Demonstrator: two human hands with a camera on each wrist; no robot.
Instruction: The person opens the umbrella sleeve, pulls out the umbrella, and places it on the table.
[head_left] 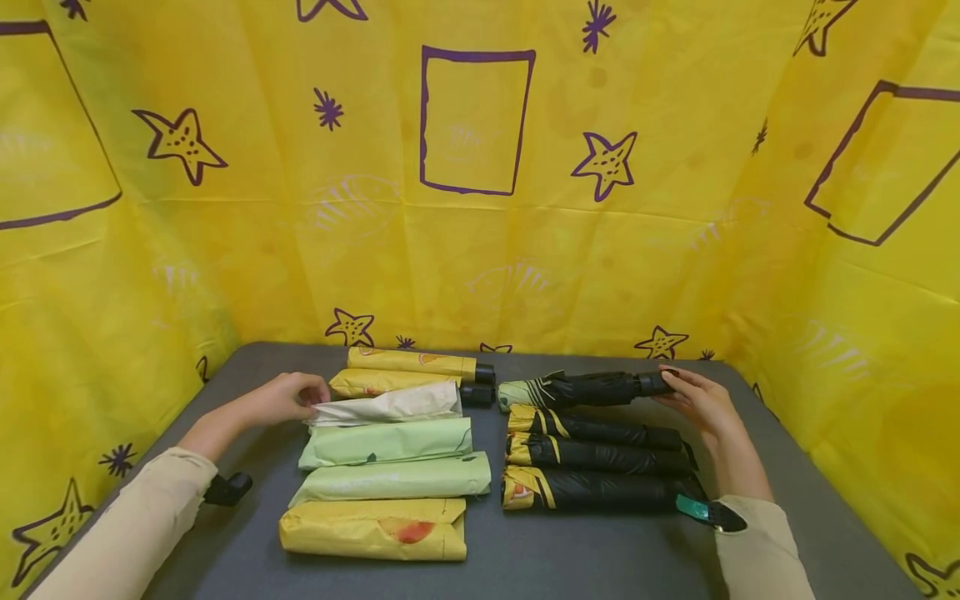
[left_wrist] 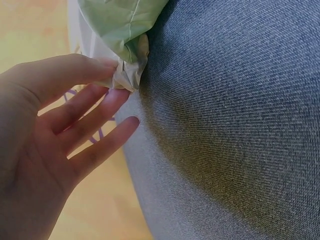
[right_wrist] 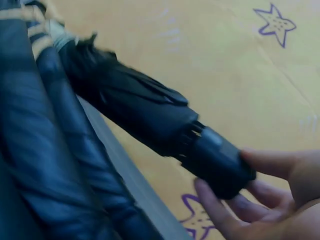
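Observation:
My left hand (head_left: 281,398) pinches the closed left end of a whitish fabric umbrella sleeve (head_left: 397,403). In the left wrist view its crumpled tip (left_wrist: 129,75) sits between thumb and fingers, against a green sleeve (left_wrist: 125,22). At the right, my right hand (head_left: 705,404) grips the black handle (right_wrist: 217,162) of a folded black umbrella (head_left: 596,388) with a green-patterned tip. That umbrella lies at the far end of the right row, its tip pointing left. Fingers and thumb stand around the handle's end in the right wrist view.
Beyond the white sleeve lie two yellow-covered umbrellas (head_left: 412,361) with black handles. Nearer are green sleeves (head_left: 390,442) and a yellow sleeve (head_left: 360,529). Three black umbrellas with yellow tips (head_left: 600,489) fill the right row. A yellow patterned curtain (head_left: 480,250) surrounds the grey table (head_left: 555,567).

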